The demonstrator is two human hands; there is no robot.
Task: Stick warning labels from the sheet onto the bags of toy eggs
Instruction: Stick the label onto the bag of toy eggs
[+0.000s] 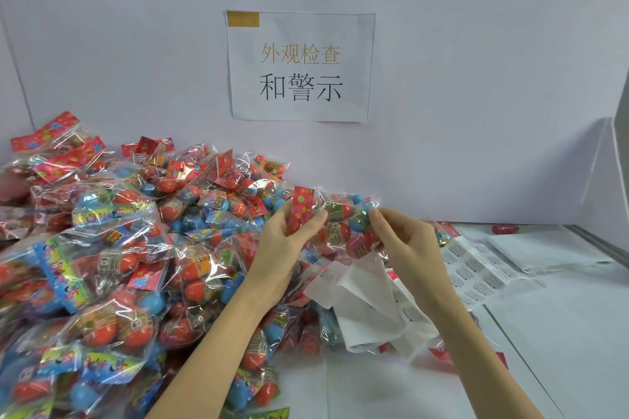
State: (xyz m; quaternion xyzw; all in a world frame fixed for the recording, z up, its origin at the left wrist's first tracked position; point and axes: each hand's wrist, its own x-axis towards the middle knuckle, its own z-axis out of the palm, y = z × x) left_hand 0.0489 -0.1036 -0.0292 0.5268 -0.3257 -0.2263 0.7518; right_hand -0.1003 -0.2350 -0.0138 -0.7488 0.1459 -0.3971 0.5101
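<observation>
Head view: looking down at a pale table (pixel 561 333) with a white wall behind it, both of the person's bare arms reaching in from the bottom.
Held bag: one clear bag of toy eggs (pixel 340 221) is being held up above the table between the two hands, red and blue eggs showing through the plastic, its red header card (pixel 301 209) pointing up at the left end.
Left hand: the left hand (pixel 289 238) is gripping the bag's left end, thumb and fingers pinching the red header card.
Right hand: the right hand (pixel 405 241) is pinching the bag's right end with curled fingertips.
Label sheet: the sheet of warning labels (pixel 476 265) is lying flat on the table just right of the hands, rows of small printed labels showing. A curled white backing piece (pixel 367 309) is sitting under the held bag; probably a partly used sheet, but it's too crumpled to tell.
Pile: a big heap of bagged toy eggs (pixel 119 248) is filling the left side of the table, up against the wall.
Wall: a paper sign (pixel 301 66) with printed characters is hanging above the pile.
Far right: a small red object (pixel 506 229) is lying alone by the wall, too small to make out.
</observation>
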